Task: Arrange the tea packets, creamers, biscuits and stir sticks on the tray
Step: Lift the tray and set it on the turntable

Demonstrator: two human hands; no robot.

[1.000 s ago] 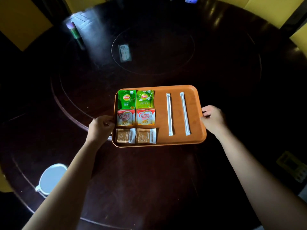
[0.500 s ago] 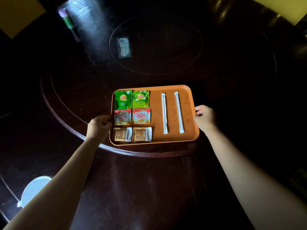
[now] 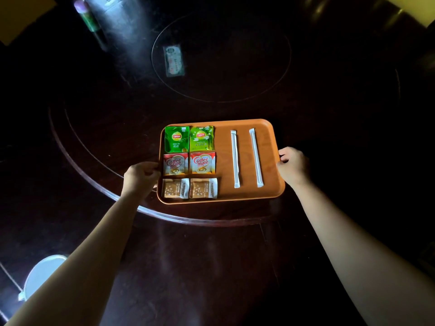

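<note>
Both grips clenched on the orange tray: my left hand grasps its left rim, right hand the right rim, above the dark bench

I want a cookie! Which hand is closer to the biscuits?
Left. The left hand grips the tray edge right beside the biscuits; the right hand grips the opposite edge, past the stir sticks.
</note>
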